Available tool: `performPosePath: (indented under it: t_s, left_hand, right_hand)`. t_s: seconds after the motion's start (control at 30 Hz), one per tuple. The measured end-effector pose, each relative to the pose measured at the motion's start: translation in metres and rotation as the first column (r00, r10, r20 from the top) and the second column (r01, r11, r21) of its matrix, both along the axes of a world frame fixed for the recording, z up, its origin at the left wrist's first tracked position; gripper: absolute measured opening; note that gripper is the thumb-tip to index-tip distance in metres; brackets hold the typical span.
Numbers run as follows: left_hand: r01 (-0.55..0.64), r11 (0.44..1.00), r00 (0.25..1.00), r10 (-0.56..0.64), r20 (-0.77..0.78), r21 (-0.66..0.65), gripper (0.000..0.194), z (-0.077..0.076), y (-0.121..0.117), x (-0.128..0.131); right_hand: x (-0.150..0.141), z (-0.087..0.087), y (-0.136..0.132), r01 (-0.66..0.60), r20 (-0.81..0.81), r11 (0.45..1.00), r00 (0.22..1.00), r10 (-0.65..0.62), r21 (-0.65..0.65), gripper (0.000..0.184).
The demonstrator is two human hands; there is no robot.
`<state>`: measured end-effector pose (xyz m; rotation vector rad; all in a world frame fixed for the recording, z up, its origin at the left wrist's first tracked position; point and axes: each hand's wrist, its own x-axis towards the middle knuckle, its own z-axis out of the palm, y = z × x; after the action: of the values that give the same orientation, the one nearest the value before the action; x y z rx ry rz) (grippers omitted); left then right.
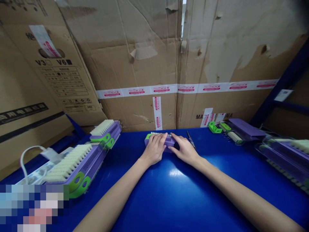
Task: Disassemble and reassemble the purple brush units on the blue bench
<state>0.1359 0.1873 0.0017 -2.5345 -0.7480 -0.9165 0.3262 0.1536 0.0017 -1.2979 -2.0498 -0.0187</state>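
Note:
A purple brush unit (170,140) with green end parts and pale bristles lies on the blue table (178,196), near its far edge. My left hand (154,149) lies over its left part, fingers together and curled onto the casing. At the right end, my right hand (185,150) holds the unit between thumb and fingers. Much of the casing is hidden under both hands. Just right of my right hand lies a thin screwdriver-like tool (191,140).
Similar purple-green brush units stand at left, one near (83,164) and one farther back (107,133). At right are a green bracket (214,127), a purple cover (246,129), small scattered screws and more brush units (287,158). A power strip (36,174) lies left. Cardboard (142,71) walls the back.

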Motion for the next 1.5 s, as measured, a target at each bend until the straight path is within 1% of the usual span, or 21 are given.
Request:
performPosePath:
  t_s: [0.07,0.17,0.23,0.33,0.43,0.53,0.63,0.8,0.93,1.0,1.1,1.2,1.27,1.33,1.4,1.5]
  left_hand:
    - [0.015,1.000,1.000,-0.015,0.009,0.022,0.059,-0.002,0.002,0.001]
    - [0.033,0.998,0.999,-0.034,0.010,0.051,0.065,-0.001,0.001,0.003]
    - [0.011,0.998,1.000,-0.013,0.023,0.064,0.067,0.000,0.000,0.003]
    - [-0.097,0.993,0.991,0.091,0.100,0.060,0.066,0.000,-0.001,0.003]
    - [-0.221,0.975,0.962,0.221,0.163,-0.017,0.066,-0.004,0.003,0.002]
    - [-0.252,0.961,0.950,0.268,0.157,-0.119,0.060,-0.008,0.009,0.001]
    - [-0.228,0.961,0.950,0.255,0.179,-0.158,0.056,-0.010,0.013,-0.001]
    - [-0.169,0.980,0.950,0.191,0.245,-0.106,0.051,-0.009,0.012,-0.003]
    - [-0.131,0.988,0.966,0.146,0.215,-0.081,0.035,-0.006,0.007,-0.004]
    - [-0.112,0.992,0.976,0.121,0.179,-0.060,0.029,-0.004,0.005,-0.004]
    - [-0.093,0.995,0.985,0.097,0.144,-0.033,0.027,-0.003,0.004,-0.004]
    - [-0.094,0.995,0.986,0.099,0.133,-0.046,0.027,-0.002,0.004,-0.004]
    - [-0.088,0.993,0.987,0.098,0.127,-0.078,0.027,-0.002,0.004,-0.005]
    - [-0.063,0.991,0.990,0.077,0.119,-0.116,0.028,-0.003,0.005,-0.005]
    - [-0.027,0.987,0.992,0.046,0.118,-0.156,0.034,-0.003,0.005,-0.004]
    - [0.012,0.975,0.988,0.022,0.151,-0.222,0.053,-0.006,0.006,-0.004]
  right_hand:
    - [0.002,-0.003,0.001,-0.007,-0.037,1.000,0.999,0.008,0.015,0.060]
    - [0.004,-0.004,0.001,-0.013,-0.125,1.000,0.992,0.016,0.019,0.067]
    - [0.005,-0.004,0.002,-0.021,-0.180,1.000,0.983,0.024,0.020,0.069]
    - [0.011,-0.004,0.005,-0.008,-0.241,1.000,0.971,0.009,0.004,0.068]
    - [0.021,-0.004,0.008,0.011,-0.228,1.000,0.974,-0.010,0.001,0.066]
    - [0.030,-0.003,0.009,0.005,-0.176,0.999,0.984,0.001,0.033,0.063]
    - [0.035,-0.001,0.008,0.006,-0.143,0.999,0.990,0.001,0.049,0.062]
    - [0.039,0.005,0.003,0.001,-0.057,0.997,0.998,0.003,0.074,0.061]
    - [0.040,0.006,0.001,-0.012,-0.069,0.996,0.997,0.018,0.087,0.073]
    - [0.039,0.004,0.002,-0.004,-0.112,0.998,0.994,0.011,0.055,0.080]
    - [0.037,0.000,0.006,0.010,-0.174,0.997,0.984,-0.024,-0.080,0.085]
    - [0.036,0.000,0.010,0.003,-0.213,0.975,0.976,-0.052,-0.223,0.084]
    - [0.036,0.002,0.011,0.009,-0.206,0.965,0.976,-0.065,-0.262,0.084]
    - [0.037,0.005,0.011,0.015,-0.172,0.966,0.983,-0.061,-0.257,0.084]
    - [0.038,0.006,0.010,0.006,-0.137,0.971,0.990,-0.039,-0.238,0.084]
    - [0.040,0.005,0.009,-0.013,-0.109,0.977,0.994,-0.010,-0.211,0.084]
